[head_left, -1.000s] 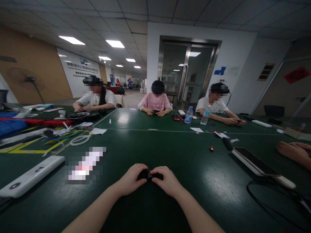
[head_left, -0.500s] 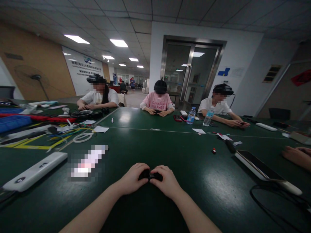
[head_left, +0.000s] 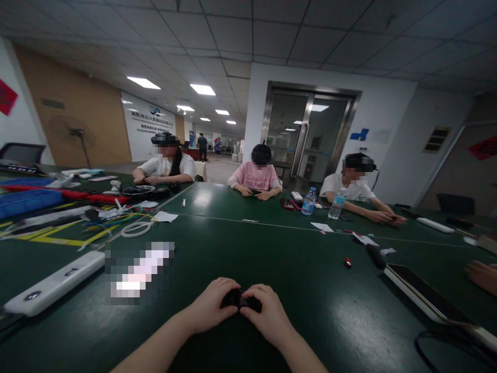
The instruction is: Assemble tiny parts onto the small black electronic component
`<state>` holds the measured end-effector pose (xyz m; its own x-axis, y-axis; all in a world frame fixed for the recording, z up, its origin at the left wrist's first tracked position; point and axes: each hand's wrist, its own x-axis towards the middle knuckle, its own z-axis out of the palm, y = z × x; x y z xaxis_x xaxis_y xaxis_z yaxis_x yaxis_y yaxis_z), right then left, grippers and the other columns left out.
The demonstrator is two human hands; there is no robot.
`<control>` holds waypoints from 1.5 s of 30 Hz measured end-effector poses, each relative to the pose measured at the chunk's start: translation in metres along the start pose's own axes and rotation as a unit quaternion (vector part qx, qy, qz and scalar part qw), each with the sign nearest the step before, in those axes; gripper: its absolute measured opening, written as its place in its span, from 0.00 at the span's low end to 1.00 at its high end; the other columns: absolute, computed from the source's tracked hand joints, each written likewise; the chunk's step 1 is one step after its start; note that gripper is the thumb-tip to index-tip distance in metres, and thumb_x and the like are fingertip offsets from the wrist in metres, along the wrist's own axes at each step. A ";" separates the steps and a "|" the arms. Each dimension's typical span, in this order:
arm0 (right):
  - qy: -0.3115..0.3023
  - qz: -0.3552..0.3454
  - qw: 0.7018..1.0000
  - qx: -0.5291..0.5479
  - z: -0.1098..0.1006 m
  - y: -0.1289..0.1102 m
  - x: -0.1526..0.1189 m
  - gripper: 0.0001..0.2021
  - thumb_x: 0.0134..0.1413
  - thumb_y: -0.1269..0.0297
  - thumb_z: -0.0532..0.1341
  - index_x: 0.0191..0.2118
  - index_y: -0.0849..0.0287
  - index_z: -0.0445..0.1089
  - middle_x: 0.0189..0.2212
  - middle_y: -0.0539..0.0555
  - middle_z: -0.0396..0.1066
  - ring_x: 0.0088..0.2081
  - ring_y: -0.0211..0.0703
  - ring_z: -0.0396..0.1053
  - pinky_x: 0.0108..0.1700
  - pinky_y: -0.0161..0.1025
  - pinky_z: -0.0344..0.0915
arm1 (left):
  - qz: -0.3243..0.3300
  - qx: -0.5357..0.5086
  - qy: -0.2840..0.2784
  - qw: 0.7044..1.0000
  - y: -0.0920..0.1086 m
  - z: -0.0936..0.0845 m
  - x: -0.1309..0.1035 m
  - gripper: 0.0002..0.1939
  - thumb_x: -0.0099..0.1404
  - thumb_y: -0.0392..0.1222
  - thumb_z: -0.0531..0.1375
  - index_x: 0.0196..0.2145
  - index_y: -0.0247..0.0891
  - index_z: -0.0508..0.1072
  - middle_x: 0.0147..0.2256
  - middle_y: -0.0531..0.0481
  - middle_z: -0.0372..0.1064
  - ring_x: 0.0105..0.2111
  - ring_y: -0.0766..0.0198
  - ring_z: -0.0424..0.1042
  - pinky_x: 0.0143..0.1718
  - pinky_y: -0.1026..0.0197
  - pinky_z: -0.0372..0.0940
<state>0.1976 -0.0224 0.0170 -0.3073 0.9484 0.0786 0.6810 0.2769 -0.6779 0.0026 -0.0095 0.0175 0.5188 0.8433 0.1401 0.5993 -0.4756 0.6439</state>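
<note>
Between my hands is a small black object, low over the front middle of the green table. My left hand grips its left end, fingers curled over the top and thumb along the near side. On the other end, my right hand holds it the same way. The fingertips almost meet at its middle. Most of the object is covered by my fingers, so its exact kind cannot be made out.
A blurred-out bright flat item and a white power strip lie to the left. On the right are a small red item, a phone and a black cable. Water bottles stand near several seated people across the table.
The whole view has tilted up, so the table and my hands sit lower in the picture. My grip on the black object looks the same.
</note>
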 end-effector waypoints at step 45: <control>0.063 0.019 0.995 0.070 -0.051 0.019 -0.005 0.13 0.47 0.58 0.60 0.40 0.54 0.69 0.39 0.51 0.69 0.44 0.45 0.66 0.47 0.43 0.61 | 0.005 -0.002 -0.011 1.000 -0.007 0.000 -0.001 0.18 0.57 0.41 0.60 0.47 0.44 0.67 0.48 0.48 0.65 0.50 0.55 0.61 0.52 0.53 0.56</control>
<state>0.2458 -0.0145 0.0408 -0.1916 0.9719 0.1366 0.5890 0.2252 -0.7761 -0.0023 -0.0067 0.0131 0.5388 0.8324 0.1299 0.5911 -0.4834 0.6457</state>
